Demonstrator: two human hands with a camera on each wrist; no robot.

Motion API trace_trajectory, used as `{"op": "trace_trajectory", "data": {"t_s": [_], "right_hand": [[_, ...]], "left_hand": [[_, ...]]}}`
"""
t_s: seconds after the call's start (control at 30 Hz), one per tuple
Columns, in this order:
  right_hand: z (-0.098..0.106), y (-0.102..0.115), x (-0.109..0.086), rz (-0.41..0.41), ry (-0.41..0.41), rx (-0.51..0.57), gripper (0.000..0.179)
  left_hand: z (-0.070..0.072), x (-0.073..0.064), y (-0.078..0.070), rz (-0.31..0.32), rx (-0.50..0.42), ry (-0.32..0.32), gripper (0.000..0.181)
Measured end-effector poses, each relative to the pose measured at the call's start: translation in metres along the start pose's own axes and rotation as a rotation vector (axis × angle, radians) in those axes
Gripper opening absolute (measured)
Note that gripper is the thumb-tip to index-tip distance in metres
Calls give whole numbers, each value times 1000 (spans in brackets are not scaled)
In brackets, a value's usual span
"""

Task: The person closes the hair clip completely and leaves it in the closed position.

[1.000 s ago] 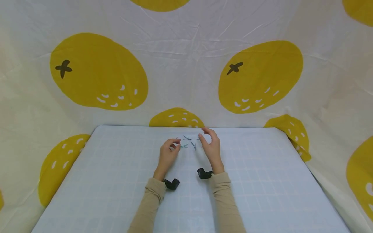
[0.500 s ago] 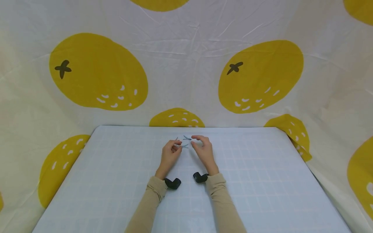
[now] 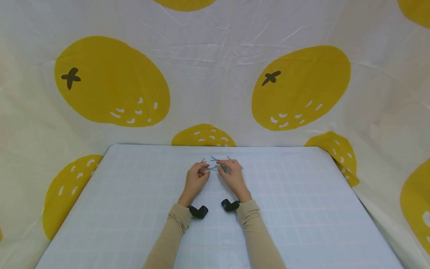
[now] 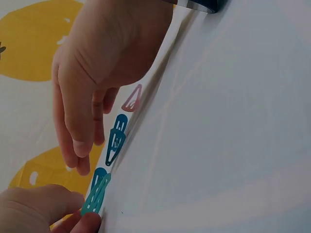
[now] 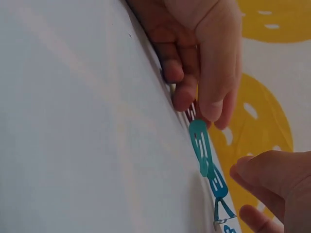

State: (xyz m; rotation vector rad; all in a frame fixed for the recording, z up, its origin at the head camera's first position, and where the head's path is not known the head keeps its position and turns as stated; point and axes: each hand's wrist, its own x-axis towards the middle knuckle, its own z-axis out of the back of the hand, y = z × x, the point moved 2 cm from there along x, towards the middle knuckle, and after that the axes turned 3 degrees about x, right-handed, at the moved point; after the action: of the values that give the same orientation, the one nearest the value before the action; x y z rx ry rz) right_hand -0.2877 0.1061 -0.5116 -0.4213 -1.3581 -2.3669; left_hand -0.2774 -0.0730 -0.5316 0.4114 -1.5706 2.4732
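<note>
Several hair snap clips stand on the table (image 3: 161, 209) between the hands. My left hand (image 3: 195, 181) hovers beside them, its thumb and fingers apart, with a teal clip (image 4: 97, 195) and blue clips (image 4: 115, 145) nearby. A pink clip (image 4: 132, 99) lies near its fingertips in the left wrist view. Holding its thumb and index finger slightly apart, my right hand (image 3: 232, 179) is at the row's near right. In the right wrist view its fingertips are right at the top of the teal clip, close to a dark red clip (image 5: 192, 110) partly hidden behind them.
Black wrist cameras (image 3: 199, 212) are strapped to both wrists over beige sleeves. Another clip (image 3: 229, 157) pokes out beyond the right hand. Behind the table's far edge hangs a white cloth (image 3: 215, 82) with yellow fruit print.
My right hand has moved left and slightly down to the clips, and its thumb and index finger have come closer together. The left hand has shifted only slightly right.
</note>
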Motion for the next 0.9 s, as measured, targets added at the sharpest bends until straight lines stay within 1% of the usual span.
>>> {"op": "trace_trajectory", "data": {"t_s": [0.23,0.4,0.5,0.57,0.63,0.7,0.83,0.9], "right_hand": [[-4,-4,0,32,48,-66,27],[-6,-4,1,85,75,-95,25],[-8,-3,0,109,80,-102,23],[-8,-3,0,115,83,-105,23],[-8,-2,0,111,84,-111,22],[-7,-2,0,114,81,-112,21],[-5,-1,0,125,69,-110,20],[-5,-2,0,121,65,-107,18]], "left_hand": [[0,3,1,-3,83,-1,28],[-1,5,0,-32,122,-41,23],[-1,6,0,-15,144,-62,16],[-1,6,1,-2,145,-69,11],[-1,6,1,-7,147,-66,7],[-1,5,1,-30,140,-64,4],[-1,3,-1,-77,105,-54,6],[-1,3,-1,-76,81,-45,7]]}}
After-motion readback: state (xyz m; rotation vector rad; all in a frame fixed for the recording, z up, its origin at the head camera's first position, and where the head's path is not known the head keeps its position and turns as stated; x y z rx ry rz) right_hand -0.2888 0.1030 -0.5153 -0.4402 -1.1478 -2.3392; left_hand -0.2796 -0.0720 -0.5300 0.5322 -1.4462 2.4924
